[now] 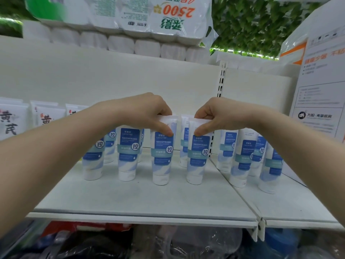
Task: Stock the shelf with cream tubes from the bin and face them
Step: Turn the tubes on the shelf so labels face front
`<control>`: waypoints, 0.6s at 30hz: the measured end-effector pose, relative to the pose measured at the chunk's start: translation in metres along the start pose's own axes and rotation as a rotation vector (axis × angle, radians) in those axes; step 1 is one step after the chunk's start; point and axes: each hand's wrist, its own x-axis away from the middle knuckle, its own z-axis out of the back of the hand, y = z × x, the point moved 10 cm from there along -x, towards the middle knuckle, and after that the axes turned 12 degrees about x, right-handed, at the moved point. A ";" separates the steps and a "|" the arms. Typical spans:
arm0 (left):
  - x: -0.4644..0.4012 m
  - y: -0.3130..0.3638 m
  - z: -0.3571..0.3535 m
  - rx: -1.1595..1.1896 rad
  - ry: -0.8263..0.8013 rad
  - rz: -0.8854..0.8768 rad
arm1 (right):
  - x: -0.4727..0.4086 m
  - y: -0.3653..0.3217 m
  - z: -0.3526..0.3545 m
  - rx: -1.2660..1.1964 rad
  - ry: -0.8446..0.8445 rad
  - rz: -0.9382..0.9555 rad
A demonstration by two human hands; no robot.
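Several white-and-blue cream tubes stand cap-down in rows on the white shelf (130, 199). My left hand (147, 113) pinches the top of one front-row tube (162, 157), thumb on its label. My right hand (218, 116) pinches the top of the neighbouring front-row tube (197, 157) the same way. Both tubes stand upright on the shelf with labels facing me. Two more front-row tubes (128, 156) stand to the left, one partly behind my left forearm. More tubes (240, 161) stand on the adjoining shelf section to the right. The bin is not in view.
White tubes with black characters (46, 116) line the far left. Packs of toilet rolls (119, 21) sit on the shelf above. A large white box (321, 86) stands at the right. Bagged goods (115, 242) lie below the shelf's front edge.
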 end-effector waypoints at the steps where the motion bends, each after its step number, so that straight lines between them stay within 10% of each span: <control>1: 0.001 -0.001 0.000 0.002 -0.005 0.001 | -0.001 0.000 0.000 -0.005 -0.002 -0.003; 18: -0.002 -0.004 -0.001 0.001 -0.029 0.044 | -0.004 0.004 0.002 0.030 0.004 -0.044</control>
